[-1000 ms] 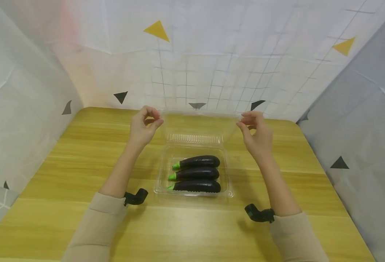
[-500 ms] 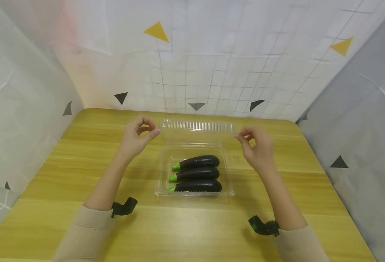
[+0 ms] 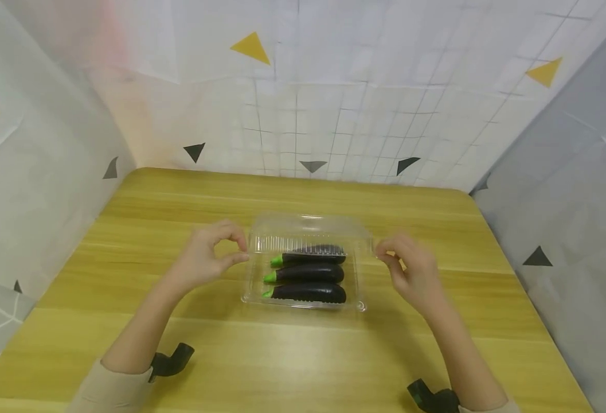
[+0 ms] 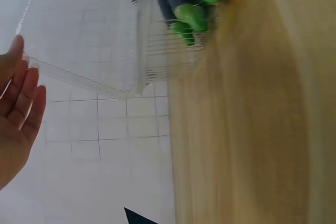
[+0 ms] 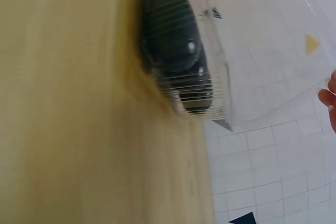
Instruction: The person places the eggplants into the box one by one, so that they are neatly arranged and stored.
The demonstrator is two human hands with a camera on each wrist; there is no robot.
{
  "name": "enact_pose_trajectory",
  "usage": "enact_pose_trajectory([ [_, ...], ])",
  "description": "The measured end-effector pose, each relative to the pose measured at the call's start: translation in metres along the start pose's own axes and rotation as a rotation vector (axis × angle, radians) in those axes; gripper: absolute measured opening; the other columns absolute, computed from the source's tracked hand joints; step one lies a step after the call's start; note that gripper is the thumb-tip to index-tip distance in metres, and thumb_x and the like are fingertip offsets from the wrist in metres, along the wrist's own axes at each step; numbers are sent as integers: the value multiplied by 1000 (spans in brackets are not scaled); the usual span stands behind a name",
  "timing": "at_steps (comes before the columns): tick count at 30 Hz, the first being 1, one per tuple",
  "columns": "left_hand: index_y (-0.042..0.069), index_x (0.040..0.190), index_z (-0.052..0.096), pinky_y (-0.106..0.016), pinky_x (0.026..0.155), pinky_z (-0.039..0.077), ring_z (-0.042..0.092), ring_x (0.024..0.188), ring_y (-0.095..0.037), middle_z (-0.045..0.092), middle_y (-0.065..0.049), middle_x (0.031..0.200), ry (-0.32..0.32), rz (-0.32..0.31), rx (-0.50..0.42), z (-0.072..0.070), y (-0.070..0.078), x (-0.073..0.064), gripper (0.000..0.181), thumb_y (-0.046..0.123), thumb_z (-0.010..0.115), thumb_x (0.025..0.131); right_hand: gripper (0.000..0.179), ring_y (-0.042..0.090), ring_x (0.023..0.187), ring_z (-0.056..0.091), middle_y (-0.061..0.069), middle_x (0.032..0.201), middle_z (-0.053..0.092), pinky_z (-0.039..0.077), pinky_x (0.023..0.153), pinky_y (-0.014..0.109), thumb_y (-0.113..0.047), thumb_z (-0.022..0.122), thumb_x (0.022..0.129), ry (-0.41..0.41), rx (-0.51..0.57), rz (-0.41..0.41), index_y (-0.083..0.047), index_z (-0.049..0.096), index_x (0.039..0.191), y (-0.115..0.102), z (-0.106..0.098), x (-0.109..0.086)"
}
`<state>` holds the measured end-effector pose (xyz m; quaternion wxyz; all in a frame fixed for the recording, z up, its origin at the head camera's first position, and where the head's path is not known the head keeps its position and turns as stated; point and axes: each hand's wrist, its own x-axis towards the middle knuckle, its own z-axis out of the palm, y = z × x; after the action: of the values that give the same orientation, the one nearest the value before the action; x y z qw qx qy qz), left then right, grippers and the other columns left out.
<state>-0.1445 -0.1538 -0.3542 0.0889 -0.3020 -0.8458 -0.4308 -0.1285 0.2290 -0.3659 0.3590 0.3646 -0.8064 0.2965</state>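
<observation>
Three dark purple eggplants (image 3: 310, 272) with green stem ends lie side by side in a clear plastic clamshell box (image 3: 353, 289). Its hinged clear lid (image 3: 310, 225) is tilted up over the farthest eggplant. At the lid's left edge my left hand (image 3: 206, 256) pinches the plastic between thumb and fingers; the left wrist view shows the thumb (image 4: 17, 50) on that edge. My right hand (image 3: 411, 268) pinches the opposite edge. Only a few of its fingertips (image 5: 329, 98) show in the right wrist view. Ribbed box walls partly cover the eggplants in both wrist views.
The box stands mid-way on a wood-grain table (image 3: 292, 358). White cloth walls (image 3: 333, 86) with grid lines and triangles enclose the back and sides. A black camera mount (image 3: 172, 360) sits on my left wrist, another (image 3: 434, 397) on my right.
Both hands have come down and toward me, swinging the lid from upright to a forward tilt over the eggplants. The box and eggplants have stayed in place.
</observation>
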Motion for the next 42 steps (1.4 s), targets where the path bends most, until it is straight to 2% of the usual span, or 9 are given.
enact_pose_trajectory([
  [4,20,76,62,-38,78,54,62,85,-11,63,11,85,-19,98,67,8,-3,-11,33,-5,83,69,7,15,76,64,0,87,66,49,62,21,-4,65,90,-42,7,-6,-7,65,85,-3,0,-12],
  [8,18,74,62,-35,72,56,63,81,-10,62,11,83,-19,170,132,16,-4,-20,34,-5,85,65,28,14,76,64,-2,88,66,51,62,21,-25,50,102,-59,-17,-7,-10,64,83,-7,2,-23],
  [12,17,73,63,-28,70,56,64,79,-11,63,9,82,-24,230,242,26,-7,-30,33,-2,87,62,25,14,77,66,-1,89,66,53,63,21,-21,53,100,-84,-17,-11,-11,65,81,-11,5,-36],
  [17,14,74,65,-25,71,56,65,82,-14,64,5,87,-76,244,388,37,-11,-42,30,-1,88,62,13,15,79,66,0,92,66,54,65,23,-12,61,93,-142,-38,-14,-12,66,82,-14,11,-54],
  [24,12,78,66,-22,71,55,64,86,-14,62,3,91,-99,234,450,43,-11,-49,30,-3,87,63,7,17,80,65,-1,92,66,55,65,28,-6,63,84,-151,-92,6,-11,67,81,-14,19,-70],
  [29,10,80,66,-25,74,55,62,88,-15,62,1,92,-63,270,480,47,-13,-53,30,-5,86,62,11,19,80,66,-1,92,66,55,64,29,-7,59,88,-141,-105,-2,-11,67,82,-15,22,-73],
  [35,9,82,65,-25,65,54,58,83,-14,60,2,91,36,332,507,59,-19,-60,30,-4,83,62,30,20,80,66,1,92,67,56,62,30,-22,50,100,-88,-128,-12,-10,67,79,-15,24,-74],
  [39,8,78,66,-26,65,54,58,80,-14,61,2,87,116,346,471,64,-18,-62,30,-8,84,59,35,19,78,67,1,91,68,55,60,28,-30,51,100,-68,-136,-13,-10,67,78,-15,25,-73],
  [42,7,75,67,-25,65,55,59,78,-14,62,2,85,140,344,461,65,-17,-63,31,-10,84,57,35,19,77,67,1,91,68,55,59,27,-31,51,100,-67,-141,-13,-9,68,78,-15,25,-74],
])
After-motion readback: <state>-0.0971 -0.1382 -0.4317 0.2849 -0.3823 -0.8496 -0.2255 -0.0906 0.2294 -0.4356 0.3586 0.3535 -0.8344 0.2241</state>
